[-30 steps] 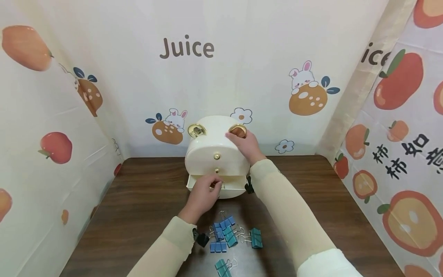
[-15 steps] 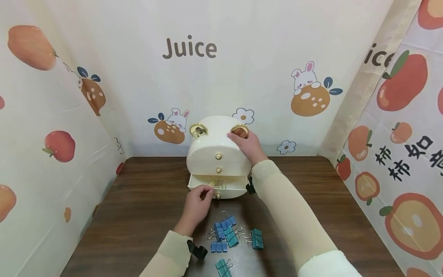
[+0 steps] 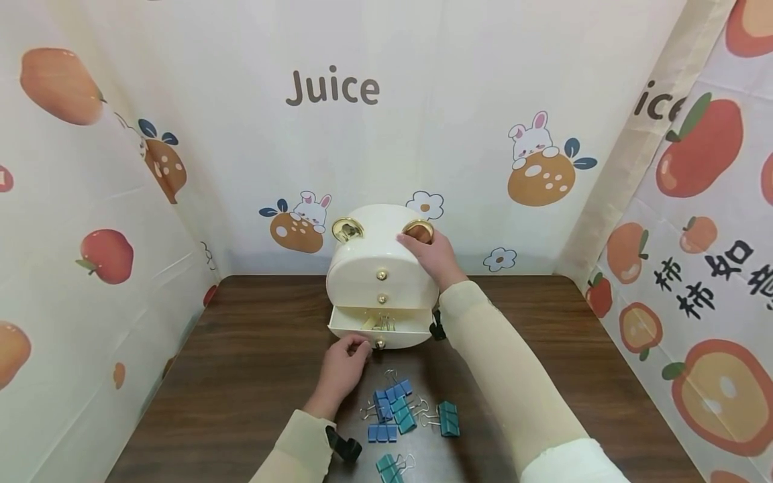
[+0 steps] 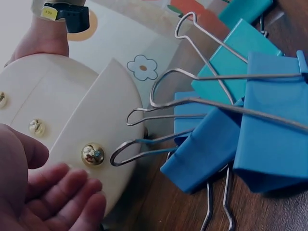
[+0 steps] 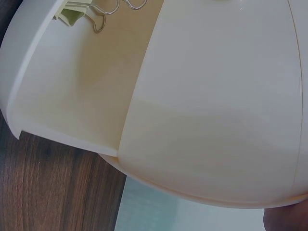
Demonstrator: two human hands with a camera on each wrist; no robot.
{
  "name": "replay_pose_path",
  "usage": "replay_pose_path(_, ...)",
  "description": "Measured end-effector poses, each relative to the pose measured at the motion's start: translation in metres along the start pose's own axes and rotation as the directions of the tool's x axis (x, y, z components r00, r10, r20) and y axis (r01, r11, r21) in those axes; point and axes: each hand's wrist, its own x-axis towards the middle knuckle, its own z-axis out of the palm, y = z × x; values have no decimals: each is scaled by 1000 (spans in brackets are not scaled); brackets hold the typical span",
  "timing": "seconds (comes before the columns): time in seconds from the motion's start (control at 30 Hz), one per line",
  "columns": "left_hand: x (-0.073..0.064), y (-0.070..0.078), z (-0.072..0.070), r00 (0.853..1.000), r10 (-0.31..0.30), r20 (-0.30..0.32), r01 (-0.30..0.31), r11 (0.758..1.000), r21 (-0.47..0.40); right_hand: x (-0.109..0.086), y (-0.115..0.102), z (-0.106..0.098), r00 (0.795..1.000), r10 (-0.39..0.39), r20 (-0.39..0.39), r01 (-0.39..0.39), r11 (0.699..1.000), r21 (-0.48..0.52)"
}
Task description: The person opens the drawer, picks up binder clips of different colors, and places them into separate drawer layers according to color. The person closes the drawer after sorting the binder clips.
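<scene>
A cream drawer box (image 3: 382,235) with gold ears stands at the back of the table, its bottom drawer (image 3: 413,320) pulled out. Inside the drawer lies a pale yellow binder clip (image 5: 74,10) with wire handles. My left hand (image 3: 341,370) is just in front of the drawer, left of its gold knob (image 4: 93,154). Its fingers are loosely bent and hold nothing. With my right hand (image 3: 436,257) I hold the box's upper right side by the gold ear (image 3: 419,231), thumb on top; the other fingers are mostly hidden behind it.
Several blue binder clips (image 3: 383,406) and teal binder clips (image 3: 448,418) lie on the brown wooden table (image 3: 253,382) in front of the box. Another teal clip (image 3: 389,468) is near the front edge. A printed curtain (image 3: 423,100) surrounds the table on three sides.
My left hand has drawn back out of the open drawer, down and left to its front, leaving the pale clip visible inside. My right hand has stayed on the box.
</scene>
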Motion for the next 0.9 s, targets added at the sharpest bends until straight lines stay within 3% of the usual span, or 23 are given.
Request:
replay_pose_path(0.3,5,-4,5,984,-132,121,151,976,-159,0,0,1,1000,4,-3,-4,1000,13)
replay_pose_path(0.43,6,-5,5,968,-176,180,219,941,-256,0,0,1,1000,4,4,-4,1000,13)
replay_pose_path(0.5,8,-6,5,955,-200,218,263,912,-315,-1,0,1,1000,9,6,-9,1000,15)
replay_pose_path(0.6,11,-9,6,925,-248,288,359,819,-448,-1,-1,1,1000,14,6,-14,1000,14)
replay_pose_path(0.73,15,-15,7,867,-312,389,496,627,-601,-2,-2,1,1000,18,6,-18,1000,14)
replay_pose_path(0.8,17,-18,8,841,-321,436,540,549,-638,-2,-2,1,1000,21,6,-21,1000,15)
replay_pose_path(0.87,19,-21,8,821,-317,474,570,497,-654,-2,-2,1,1000,19,6,-19,1000,15)
replay_pose_path(0.9,19,-22,9,815,-310,489,578,483,-657,-2,-2,1,1000,19,7,-19,1000,15)
